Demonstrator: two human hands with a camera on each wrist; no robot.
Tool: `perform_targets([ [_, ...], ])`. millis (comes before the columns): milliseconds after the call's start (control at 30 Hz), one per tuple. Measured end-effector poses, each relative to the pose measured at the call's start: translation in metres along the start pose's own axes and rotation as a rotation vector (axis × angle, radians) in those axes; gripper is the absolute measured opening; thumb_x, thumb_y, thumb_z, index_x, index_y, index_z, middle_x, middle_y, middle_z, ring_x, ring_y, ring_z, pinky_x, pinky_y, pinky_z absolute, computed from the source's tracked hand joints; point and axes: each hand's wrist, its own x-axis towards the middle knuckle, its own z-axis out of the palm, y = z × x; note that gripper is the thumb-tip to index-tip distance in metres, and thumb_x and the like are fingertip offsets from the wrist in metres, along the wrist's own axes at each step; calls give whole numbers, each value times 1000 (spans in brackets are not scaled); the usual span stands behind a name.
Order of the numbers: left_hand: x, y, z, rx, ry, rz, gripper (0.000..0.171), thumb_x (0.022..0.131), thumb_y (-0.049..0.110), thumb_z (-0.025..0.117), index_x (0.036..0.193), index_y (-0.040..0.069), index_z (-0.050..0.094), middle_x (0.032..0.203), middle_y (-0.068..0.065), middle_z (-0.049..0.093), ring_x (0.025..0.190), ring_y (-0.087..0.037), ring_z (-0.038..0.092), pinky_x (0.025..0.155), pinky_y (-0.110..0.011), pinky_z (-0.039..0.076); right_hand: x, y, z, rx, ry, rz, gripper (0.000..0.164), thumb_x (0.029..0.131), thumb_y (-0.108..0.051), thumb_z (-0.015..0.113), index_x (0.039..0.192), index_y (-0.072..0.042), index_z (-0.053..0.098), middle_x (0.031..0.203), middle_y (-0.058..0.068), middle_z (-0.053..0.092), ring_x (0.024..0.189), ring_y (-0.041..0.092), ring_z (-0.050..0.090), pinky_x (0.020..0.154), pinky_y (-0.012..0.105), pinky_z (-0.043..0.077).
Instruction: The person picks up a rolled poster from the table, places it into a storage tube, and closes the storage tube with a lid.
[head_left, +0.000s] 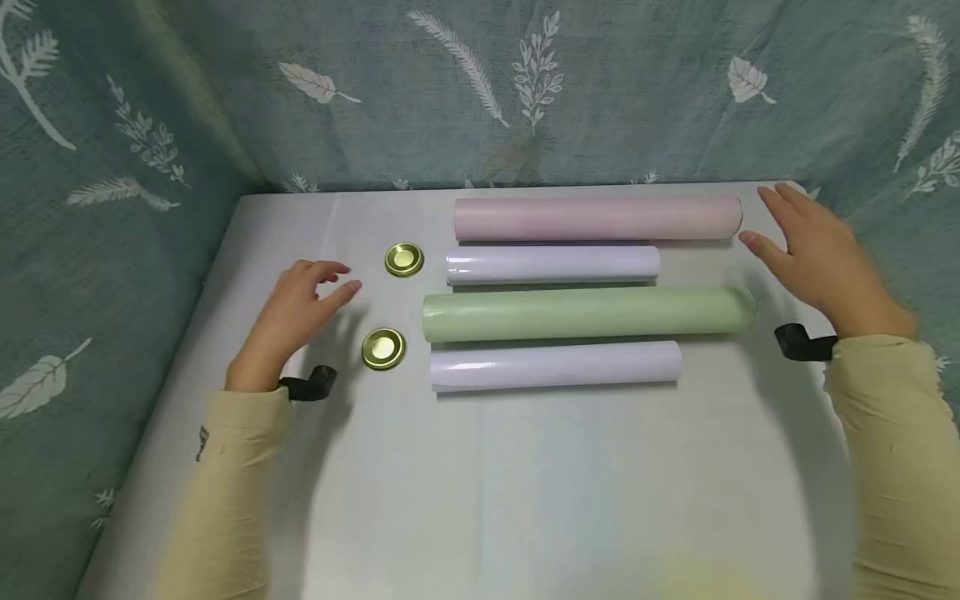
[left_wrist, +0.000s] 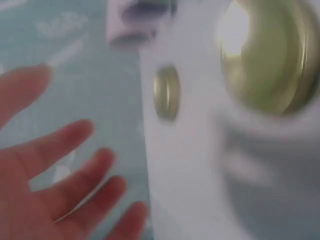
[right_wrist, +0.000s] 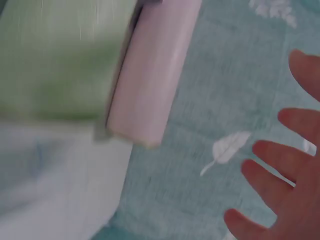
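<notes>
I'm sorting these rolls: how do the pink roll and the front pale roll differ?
Length: the pink roll is longer than the front pale roll. Place: the pink roll lies farthest back, the front pale roll foremost of the four. Both lie crosswise on the white table.

Wears on the left arm a long pale-yellow sleeve (head_left: 225, 500), ending in a smooth cuff (head_left: 249, 412), with a small dark mark (head_left: 202, 443) at its outer edge, too small to read. Matches it on the right arm with another pale-yellow sleeve (head_left: 892, 450), softly creased crosswise. Carries a blocky, angular black wrist camera on each thumb side, left (head_left: 309, 385) and right (head_left: 804, 342). Leaves left hand (head_left: 288, 312) and right hand (head_left: 828, 258) bare.
</notes>
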Motion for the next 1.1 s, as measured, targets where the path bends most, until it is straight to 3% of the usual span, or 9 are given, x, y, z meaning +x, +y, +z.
perform_targets([
  [100, 1, 14, 17, -54, -93, 7, 59, 85, 52, 49, 125, 9, 48, 123, -13, 44, 110, -33, 40, 88, -48, 36, -5, -10, 10, 66, 1, -7, 64, 95, -37, 40, 144, -13, 7, 147, 18, 6, 131, 40, 6, 99, 61, 8],
  [233, -3, 27, 35, -102, -159, 23, 58, 84, 52, 51, 124, 10, 49, 125, -10, 45, 111, -31, 42, 90, -46, 37, -15, -28, 25, 130, -32, 28, 69, 92, -42, 44, 144, -19, 6, 147, 17, 11, 131, 38, 10, 99, 60, 13],
  [400, -11, 42, 48, -146, -181, 55, 44, 83, 52, 53, 107, 16, 57, 104, 1, 56, 98, -18, 51, 84, -37, 41, -19, -51, 41, 195, -99, 10, 74, 88, -47, 49, 144, -24, 7, 145, 15, 18, 131, 36, 15, 97, 59, 18],
  [533, -17, 49, 55, -169, -257, 72, 38, 82, 54, 53, 102, 22, 59, 94, 6, 58, 89, -13, 53, 77, -33, 42, -16, -65, 54, 267, -149, 1, 78, 83, -51, 54, 143, -31, 8, 146, 10, 19, 132, 32, 16, 97, 57, 19],
  [667, -17, 52, 65, -160, -379, 116, 46, 81, 56, 53, 110, 21, 58, 96, 7, 59, 90, -10, 53, 79, -32, 42, -10, -69, 63, 293, -164, -28, 77, 81, -46, 60, 143, -23, 19, 144, 13, 22, 131, 34, 18, 99, 54, 19],
  [800, -17, 55, 77, -147, -472, 200, 57, 78, 53, 59, 120, 15, 52, 97, 5, 57, 91, -11, 53, 80, -32, 42, -4, -66, 71, 277, -182, -63, 72, 80, -42, 63, 139, -14, 31, 140, 17, 29, 129, 35, 21, 101, 54, 14],
  [933, -17, 62, 87, -125, -504, 253, 61, 73, 48, 68, 121, 14, 52, 103, 4, 54, 91, -11, 49, 81, -30, 41, 2, -63, 81, 251, -193, -65, 70, 80, -45, 62, 138, -16, 34, 138, 15, 35, 128, 32, 25, 101, 56, 5],
  [1100, -11, 69, 93, -79, -501, 281, 48, 71, 34, 73, 112, 15, 57, 102, 4, 53, 92, -12, 47, 81, -29, 39, 9, -59, 90, 227, -160, -75, 68, 79, -45, 63, 136, -17, 38, 137, 12, 37, 127, 30, 26, 101, 55, -1],
])
